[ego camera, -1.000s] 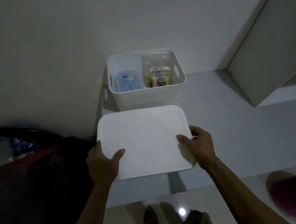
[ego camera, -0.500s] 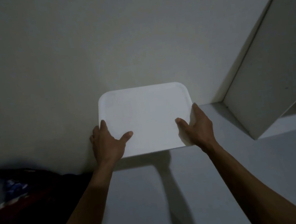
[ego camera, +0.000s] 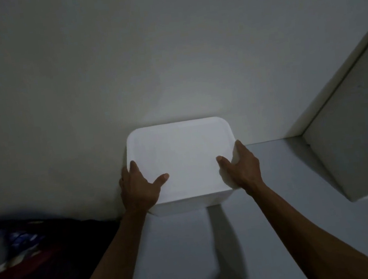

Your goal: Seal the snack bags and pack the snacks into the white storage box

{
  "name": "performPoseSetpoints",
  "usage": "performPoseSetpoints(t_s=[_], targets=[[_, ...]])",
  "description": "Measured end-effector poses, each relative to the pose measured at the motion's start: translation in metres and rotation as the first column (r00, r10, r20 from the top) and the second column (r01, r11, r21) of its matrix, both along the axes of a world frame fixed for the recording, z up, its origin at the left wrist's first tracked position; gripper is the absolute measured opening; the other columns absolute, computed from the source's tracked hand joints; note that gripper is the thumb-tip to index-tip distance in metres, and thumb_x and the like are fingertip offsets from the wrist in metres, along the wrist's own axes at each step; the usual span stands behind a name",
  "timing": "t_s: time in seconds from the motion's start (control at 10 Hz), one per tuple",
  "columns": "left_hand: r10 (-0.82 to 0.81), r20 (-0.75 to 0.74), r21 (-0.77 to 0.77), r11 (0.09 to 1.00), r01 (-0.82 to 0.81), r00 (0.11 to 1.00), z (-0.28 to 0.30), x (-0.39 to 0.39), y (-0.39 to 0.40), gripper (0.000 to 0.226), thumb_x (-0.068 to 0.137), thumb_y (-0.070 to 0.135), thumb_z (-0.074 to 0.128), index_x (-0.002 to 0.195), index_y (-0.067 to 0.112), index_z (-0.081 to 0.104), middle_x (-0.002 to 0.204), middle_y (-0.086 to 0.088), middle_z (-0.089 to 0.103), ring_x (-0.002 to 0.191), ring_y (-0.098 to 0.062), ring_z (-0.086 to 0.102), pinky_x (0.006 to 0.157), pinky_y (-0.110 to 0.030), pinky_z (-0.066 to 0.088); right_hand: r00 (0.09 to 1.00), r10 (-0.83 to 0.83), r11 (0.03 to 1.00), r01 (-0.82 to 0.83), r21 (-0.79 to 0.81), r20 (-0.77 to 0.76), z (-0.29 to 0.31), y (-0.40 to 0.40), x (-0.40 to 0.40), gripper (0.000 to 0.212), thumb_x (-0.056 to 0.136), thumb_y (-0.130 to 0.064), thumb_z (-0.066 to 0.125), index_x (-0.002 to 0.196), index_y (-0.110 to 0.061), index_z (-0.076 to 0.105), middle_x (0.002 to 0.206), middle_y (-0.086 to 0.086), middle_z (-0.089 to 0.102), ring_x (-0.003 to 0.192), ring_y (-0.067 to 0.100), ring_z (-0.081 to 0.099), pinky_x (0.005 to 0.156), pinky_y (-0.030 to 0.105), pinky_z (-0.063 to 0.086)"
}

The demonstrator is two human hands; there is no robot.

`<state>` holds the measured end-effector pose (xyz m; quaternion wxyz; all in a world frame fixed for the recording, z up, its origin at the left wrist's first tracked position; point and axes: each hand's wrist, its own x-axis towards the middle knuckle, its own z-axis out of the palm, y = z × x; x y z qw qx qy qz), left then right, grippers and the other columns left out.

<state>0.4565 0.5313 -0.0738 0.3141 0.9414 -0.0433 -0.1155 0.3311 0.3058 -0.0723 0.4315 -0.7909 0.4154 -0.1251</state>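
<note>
1. Two hands of ours frame this dim scene, and at 8 o'clock, far left, lies a dark heap of cloth (ego camera: pixel 26 265) with a blue-and-white patterned patch; what it is we cannot tell.
2. Our left hand (ego camera: pixel 138 190) grips the left edge of the white lid (ego camera: pixel 181 158), thumb spread across the top toward 3 o'clock, fingers curled down over the side.
3. At centre, the lid sits flat on the white storage box (ego camera: pixel 194 204), covering its opening; only a strip of the box's front wall shows beneath the lid's near edge. The snacks are hidden from us under it.
4. The box stands on a pale grey surface (ego camera: pixel 284 231), its far side against the plain wall (ego camera: pixel 144 62) at 12 o'clock.
5. Our right hand (ego camera: pixel 240 169) holds the lid's right edge, thumb on top pointing toward 9 o'clock, fingers wrapped over the near right corner.
6. At 3 o'clock, well apart from the box, a tall white panel (ego camera: pixel 352 129) leans across the frame, its foot on the same grey surface.
</note>
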Motion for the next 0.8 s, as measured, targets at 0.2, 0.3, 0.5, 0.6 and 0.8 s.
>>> performPoseSetpoints(t_s=[0.2, 0.3, 0.5, 0.6, 0.8], targets=[[0.012, 0.030, 0.090, 0.996, -0.014, 0.999, -0.008, 0.010, -0.010, 0.110, 0.071, 0.067, 0.070, 0.153, 0.012, 0.021, 0.155, -0.019, 0.025, 0.139, -0.040, 0.028, 0.110, -0.049, 0.033, 0.999, 0.007, 1.000, -0.008, -0.021, -0.047, -0.013, -0.012, 0.013, 0.083, 0.088, -0.046, 0.067, 0.153, -0.010, 0.028, 0.155, 0.009, 0.038, 0.142, 0.028, 0.036, 0.115, 0.039, 0.029], [0.014, 0.018, 0.122, 0.992, -0.016, 1.000, -0.013, 0.012, -0.010, 0.110, 0.071, 0.069, 0.068, 0.153, 0.015, 0.019, 0.155, -0.017, 0.024, 0.139, -0.038, 0.026, 0.111, -0.050, 0.032, 0.998, 0.015, 1.000, -0.016, -0.026, -0.054, -0.017, -0.014, 0.015, 0.083, 0.089, -0.048, 0.065, 0.153, -0.011, 0.027, 0.155, 0.009, 0.037, 0.143, 0.028, 0.035, 0.115, 0.038, 0.028], [-0.025, -0.005, 0.184, 0.983, 0.026, 1.000, -0.012, 0.010, -0.011, 0.107, 0.076, 0.072, 0.061, 0.154, 0.016, 0.016, 0.158, -0.017, 0.017, 0.142, -0.038, 0.021, 0.112, -0.052, 0.028, 0.991, 0.078, 0.990, -0.090, -0.110, -0.105, -0.020, -0.008, 0.012, 0.084, 0.093, -0.055, 0.053, 0.155, -0.011, 0.018, 0.159, 0.011, 0.030, 0.144, 0.030, 0.031, 0.114, 0.042, 0.030], [-0.048, -0.001, 0.242, 0.969, 0.047, 0.999, -0.004, 0.006, -0.010, 0.103, 0.077, 0.077, 0.053, 0.154, 0.018, 0.018, 0.160, -0.016, 0.010, 0.146, -0.036, 0.010, 0.112, -0.057, 0.024, 0.975, 0.104, 0.983, -0.131, -0.130, -0.198, -0.011, -0.006, 0.009, 0.084, 0.094, -0.060, 0.045, 0.156, -0.013, 0.012, 0.159, 0.011, 0.026, 0.141, 0.034, 0.034, 0.107, 0.049, 0.037], [-0.144, 0.121, 0.234, 0.966, 0.113, 0.982, 0.003, -0.029, -0.009, 0.086, 0.085, 0.073, 0.046, 0.152, 0.022, 0.028, 0.163, -0.012, 0.003, 0.149, -0.031, -0.003, 0.117, -0.058, 0.009, 0.968, 0.124, 0.974, -0.160, -0.160, -0.217, -0.003, 0.016, -0.019, 0.078, 0.096, -0.060, 0.040, 0.157, -0.022, 0.008, 0.165, 0.006, 0.005, 0.149, 0.033, 0.012, 0.113, 0.054, 0.027]])
